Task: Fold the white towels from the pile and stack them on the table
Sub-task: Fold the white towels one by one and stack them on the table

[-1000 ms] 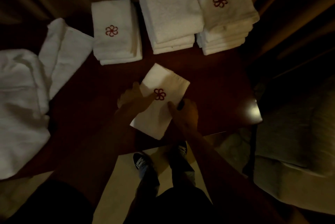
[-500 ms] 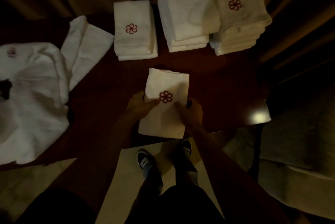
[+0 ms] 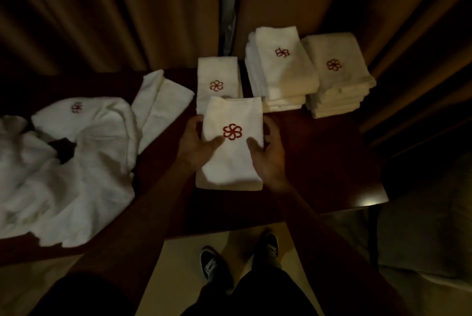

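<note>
Both left grip (image 3: 196,142) and right grip (image 3: 270,154) clasp a folded white red-emblem towel (image 3: 233,165); three folded stacks (image 3: 281,75) sit on the dark wooden table (image 3: 321,162); a crumpled white pile (image 3: 66,167) awaits folding.

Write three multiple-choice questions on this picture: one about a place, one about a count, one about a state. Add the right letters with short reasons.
1. Where does the pile of unfolded towels lie?
A. on the floor
B. on the left part of the table
C. on a chair

2. How many stacks of folded towels stand at the back of the table?
A. three
B. one
C. five

3. The towel held by the left hand and the right hand is:
A. rolled up
B. crumpled
C. folded flat

Answers
1 B: it spreads over the table's left side.
2 A: three stand side by side.
3 C: its edges are straight, with the red logo on top.
</note>
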The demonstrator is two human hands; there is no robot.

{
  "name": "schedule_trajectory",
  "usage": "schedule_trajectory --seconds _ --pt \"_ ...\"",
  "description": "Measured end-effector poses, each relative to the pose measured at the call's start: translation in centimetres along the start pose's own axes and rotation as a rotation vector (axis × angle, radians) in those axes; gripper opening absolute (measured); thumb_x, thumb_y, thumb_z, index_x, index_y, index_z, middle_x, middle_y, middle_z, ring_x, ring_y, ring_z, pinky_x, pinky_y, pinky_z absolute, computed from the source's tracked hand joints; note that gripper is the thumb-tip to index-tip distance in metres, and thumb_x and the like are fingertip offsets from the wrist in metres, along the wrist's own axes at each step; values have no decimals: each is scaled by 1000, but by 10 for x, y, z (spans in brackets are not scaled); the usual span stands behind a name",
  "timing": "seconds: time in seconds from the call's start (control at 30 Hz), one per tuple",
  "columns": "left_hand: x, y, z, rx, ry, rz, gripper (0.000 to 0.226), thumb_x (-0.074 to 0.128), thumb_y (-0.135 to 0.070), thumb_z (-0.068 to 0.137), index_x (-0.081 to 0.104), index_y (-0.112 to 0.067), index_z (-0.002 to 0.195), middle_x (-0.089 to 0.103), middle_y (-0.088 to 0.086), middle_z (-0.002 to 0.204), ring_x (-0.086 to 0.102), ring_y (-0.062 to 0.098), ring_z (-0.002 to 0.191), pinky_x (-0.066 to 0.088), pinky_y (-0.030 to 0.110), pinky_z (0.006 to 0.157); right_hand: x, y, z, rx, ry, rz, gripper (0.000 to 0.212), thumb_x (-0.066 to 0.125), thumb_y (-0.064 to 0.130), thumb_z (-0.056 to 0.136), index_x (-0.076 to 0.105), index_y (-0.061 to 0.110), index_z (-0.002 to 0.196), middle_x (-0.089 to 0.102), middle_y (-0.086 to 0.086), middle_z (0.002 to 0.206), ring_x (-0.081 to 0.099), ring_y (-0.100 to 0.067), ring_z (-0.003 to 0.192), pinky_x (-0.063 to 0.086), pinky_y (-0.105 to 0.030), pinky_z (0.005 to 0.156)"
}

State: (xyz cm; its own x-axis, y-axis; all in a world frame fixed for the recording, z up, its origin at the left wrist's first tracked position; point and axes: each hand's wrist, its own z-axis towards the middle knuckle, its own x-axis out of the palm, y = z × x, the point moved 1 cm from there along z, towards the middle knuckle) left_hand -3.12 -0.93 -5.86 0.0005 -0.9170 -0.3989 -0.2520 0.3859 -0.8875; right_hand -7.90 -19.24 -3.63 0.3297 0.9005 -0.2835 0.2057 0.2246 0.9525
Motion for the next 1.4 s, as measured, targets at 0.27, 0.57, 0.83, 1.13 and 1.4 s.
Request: schedule_trajectory --seconds 0.27,0.57,0.83,1.13,1.4 --pt "-47 -29 22 254 -54 67 61 81 -27 82 57 -25 137 59 -7 136 51 -1 118 46 22 102 29 34 29 -117 112 13 38 64 8 95 64 22 130 57 -1 135 51 -4 120 47 -11 95" --pt "-46 -47 91 196 -95 56 52 81 -32 81 62 -30 130 64 -11 126 57 1 111 39 -3 78 56 47 103 -125 128 2 38 65 10 94 63 23 130 55 -5 135 55 -14 121 52 -27 98" --pt "-26 -57 182 147 -55 41 61 83 -33 79 57 -33 134 59 -10 129 55 4 115 47 7 84 85 44 200 -111 112 -246 49 64 43 86 55 38 134 52 2 142 53 -17 128 52 -46 101" --pt "-8 -33 233 47 14 -2 64 80 -32 83 52 -32 140 56 -7 135 52 7 120 49 26 98 102 31 242 -4 189 -555 50 48 55 95 34 51 142 39 5 153 43 -21 135 42 -52 107" --pt "1 -22 232 30 34 65 68 74 -36 88 42 -30 147 44 -1 151 43 13 132 39 24 101 109 27 237 16 156 -593 52 53 35 101 36 38 150 37 -3 152 37 -22 139 32 -36 109"
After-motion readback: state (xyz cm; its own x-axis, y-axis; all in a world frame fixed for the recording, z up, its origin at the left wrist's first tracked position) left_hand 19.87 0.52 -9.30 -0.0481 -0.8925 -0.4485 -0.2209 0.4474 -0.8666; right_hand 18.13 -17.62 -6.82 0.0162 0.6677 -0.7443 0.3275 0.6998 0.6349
